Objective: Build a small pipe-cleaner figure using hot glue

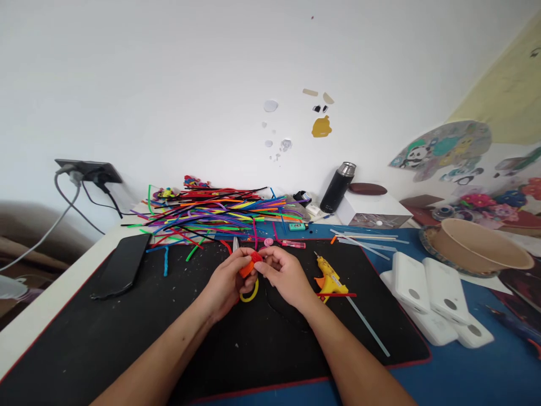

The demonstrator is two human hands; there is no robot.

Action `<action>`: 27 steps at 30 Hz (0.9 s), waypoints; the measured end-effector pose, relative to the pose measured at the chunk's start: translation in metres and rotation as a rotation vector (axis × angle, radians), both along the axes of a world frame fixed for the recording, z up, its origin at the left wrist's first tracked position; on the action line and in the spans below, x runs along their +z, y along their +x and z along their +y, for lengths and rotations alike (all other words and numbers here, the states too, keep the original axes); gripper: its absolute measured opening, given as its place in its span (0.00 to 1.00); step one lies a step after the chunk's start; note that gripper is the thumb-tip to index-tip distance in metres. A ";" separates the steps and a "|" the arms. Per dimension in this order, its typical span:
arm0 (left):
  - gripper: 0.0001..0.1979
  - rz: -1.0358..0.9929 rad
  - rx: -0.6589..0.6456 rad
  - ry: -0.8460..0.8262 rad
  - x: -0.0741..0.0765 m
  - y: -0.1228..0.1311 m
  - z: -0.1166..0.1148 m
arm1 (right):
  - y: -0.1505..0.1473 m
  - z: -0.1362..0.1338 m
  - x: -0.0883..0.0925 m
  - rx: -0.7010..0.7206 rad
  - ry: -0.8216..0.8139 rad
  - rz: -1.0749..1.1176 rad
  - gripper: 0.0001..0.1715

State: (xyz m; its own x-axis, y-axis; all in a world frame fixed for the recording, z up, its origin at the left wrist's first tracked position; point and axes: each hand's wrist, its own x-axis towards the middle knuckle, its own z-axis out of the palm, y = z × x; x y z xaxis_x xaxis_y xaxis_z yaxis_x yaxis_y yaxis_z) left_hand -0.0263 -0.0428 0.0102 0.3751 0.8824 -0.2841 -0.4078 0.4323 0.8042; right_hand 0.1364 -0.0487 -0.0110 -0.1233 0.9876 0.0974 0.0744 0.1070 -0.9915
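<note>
Over the middle of the black mat, my left hand (230, 278) is closed around a small orange and red fuzzy pipe-cleaner piece (247, 268). My right hand (288, 275) pinches the red end of the same piece, thumb and fingertips together. Fingers hide part of it. Just beneath my hands lie scissors, with a yellow handle loop (250, 293) and the blade tips (235, 243) showing. A yellow glue gun (332, 277) rests to the right of my right hand, a red pipe cleaner (337, 295) across its grip and a clear glue stick (367, 326) behind it.
A heap of colourful pipe cleaners (220, 211) lies along the wall. Left on the mat is a black phone (122, 265). To the right are white power banks (412, 282), a beige bowl (482, 245) and loose glue sticks (367, 239). A dark flask (337, 189) stands behind.
</note>
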 end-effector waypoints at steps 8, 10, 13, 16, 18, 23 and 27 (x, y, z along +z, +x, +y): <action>0.10 -0.181 -0.083 -0.103 0.000 -0.005 0.001 | 0.001 -0.001 0.005 0.050 0.000 0.054 0.19; 0.09 -0.210 -0.095 -0.132 0.000 -0.005 0.001 | 0.001 -0.001 0.006 0.064 0.008 0.068 0.19; 0.07 -0.259 -0.126 -0.148 -0.002 -0.007 0.002 | 0.001 -0.002 0.007 0.093 0.009 0.097 0.18; 0.05 -0.297 -0.185 -0.159 -0.004 -0.009 0.003 | 0.002 -0.003 0.009 0.111 0.001 0.110 0.19; 0.03 -0.314 -0.228 -0.164 -0.005 -0.010 0.003 | 0.002 -0.004 0.010 0.113 0.002 0.104 0.19; 0.02 -0.343 -0.265 -0.140 -0.002 -0.009 0.002 | 0.001 -0.005 0.014 0.119 -0.012 0.122 0.20; 0.02 -0.337 -0.257 -0.125 -0.002 -0.010 0.001 | 0.000 -0.006 0.014 0.122 -0.024 0.152 0.21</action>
